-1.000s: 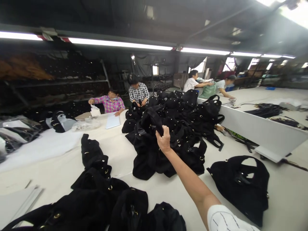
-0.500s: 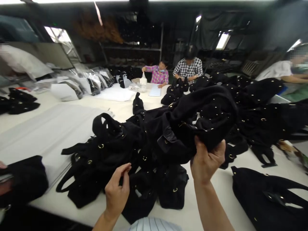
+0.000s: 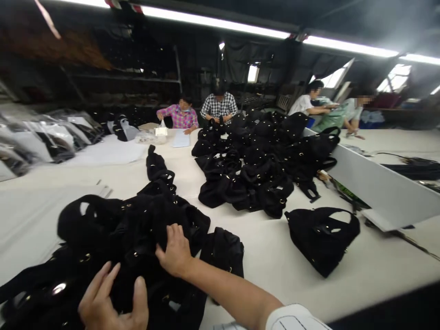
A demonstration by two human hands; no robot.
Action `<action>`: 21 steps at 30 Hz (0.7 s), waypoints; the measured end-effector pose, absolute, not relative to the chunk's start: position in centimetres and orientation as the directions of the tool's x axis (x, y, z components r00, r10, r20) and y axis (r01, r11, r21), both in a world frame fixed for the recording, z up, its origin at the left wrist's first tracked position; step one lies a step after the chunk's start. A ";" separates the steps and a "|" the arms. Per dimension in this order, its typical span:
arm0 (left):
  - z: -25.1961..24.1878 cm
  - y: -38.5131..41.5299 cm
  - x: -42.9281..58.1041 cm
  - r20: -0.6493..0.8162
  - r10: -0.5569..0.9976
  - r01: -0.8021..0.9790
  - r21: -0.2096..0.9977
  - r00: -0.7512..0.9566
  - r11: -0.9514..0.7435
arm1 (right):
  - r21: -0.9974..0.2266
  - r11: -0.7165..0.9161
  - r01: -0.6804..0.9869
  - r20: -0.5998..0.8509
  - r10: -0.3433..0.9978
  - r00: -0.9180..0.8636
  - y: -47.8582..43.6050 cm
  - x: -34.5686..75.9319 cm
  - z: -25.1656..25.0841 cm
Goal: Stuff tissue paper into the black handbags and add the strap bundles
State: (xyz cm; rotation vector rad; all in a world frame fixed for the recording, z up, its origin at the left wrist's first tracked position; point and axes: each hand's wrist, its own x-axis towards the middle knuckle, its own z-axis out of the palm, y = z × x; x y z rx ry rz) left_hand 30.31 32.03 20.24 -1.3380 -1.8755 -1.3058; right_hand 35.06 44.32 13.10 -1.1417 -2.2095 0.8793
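Observation:
A heap of black fabric handbags (image 3: pixel 137 229) with gold-coloured rings and studs lies in front of me. My right hand (image 3: pixel 175 254) rests on a bag at the right side of this heap, its fingers extended against the cloth and its thumb apart. Low in the view, my left hand (image 3: pixel 115 300) is just in front of the heap with fingers spread and nothing in them. A looped handle (image 3: pixel 84 201) stands up on the heap's upper left. Another black bag (image 3: pixel 223 252) lies at the heap's right edge.
One black handbag (image 3: pixel 321 236) lies apart at the right, beside a long white panel (image 3: pixel 385 183). A larger pile of black bags (image 3: pixel 254 160) covers the table's middle. Plastic-wrapped bags (image 3: pixel 58 137) stand at the left. Several co-workers are around the table.
The view has swung right. My right hand has brought the raised black bag down and left onto the near heap, and its fingers now lie against the cloth. My left hand has spread its fingers.

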 end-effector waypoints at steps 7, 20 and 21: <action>17.7 42.5 31.2 0.695 0.715 0.991 0.130 -0.078 -0.018 | -0.810 0.559 0.176 0.159 0.498 -0.852 49.3 45.0 16.4; 12.1 42.7 31.4 0.709 0.703 0.997 -0.016 0.062 -0.072 | -0.548 0.019 0.836 0.111 0.993 0.050 67.1 48.6 7.7; 11.9 42.4 31.1 0.706 0.706 0.997 -0.018 0.062 -0.070 | -0.549 0.027 0.835 0.121 0.991 0.047 67.2 48.3 7.0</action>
